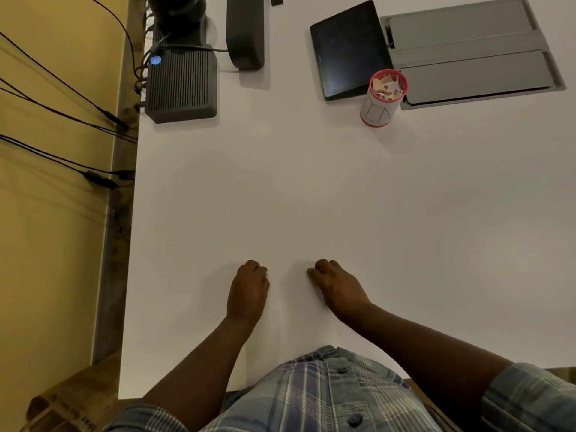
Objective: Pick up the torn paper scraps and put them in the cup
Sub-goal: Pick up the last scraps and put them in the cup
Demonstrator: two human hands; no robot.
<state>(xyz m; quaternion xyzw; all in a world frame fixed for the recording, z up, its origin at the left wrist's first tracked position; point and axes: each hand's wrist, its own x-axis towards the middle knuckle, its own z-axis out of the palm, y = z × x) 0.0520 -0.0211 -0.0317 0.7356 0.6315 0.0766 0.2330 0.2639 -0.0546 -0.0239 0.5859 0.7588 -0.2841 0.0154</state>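
Note:
A red-rimmed cup [378,109] with a white paper wrap stands upright at the far right of the white table [311,188]. Torn paper scraps [388,86] fill its mouth. My left hand [248,289] rests on the table near the front edge, fingers curled under, holding nothing that I can see. My right hand [335,286] lies a short way to its right, fingers likewise curled, with nothing visible in it. Both hands are far from the cup. I see no loose scraps on the tabletop.
A dark tablet [349,48] leans just left of the cup, and a grey cable-box lid [473,54] lies behind it. A dark ribbed device [180,85] and a dark stand [246,32] sit at the far left. Cables [62,120] hang off the left edge.

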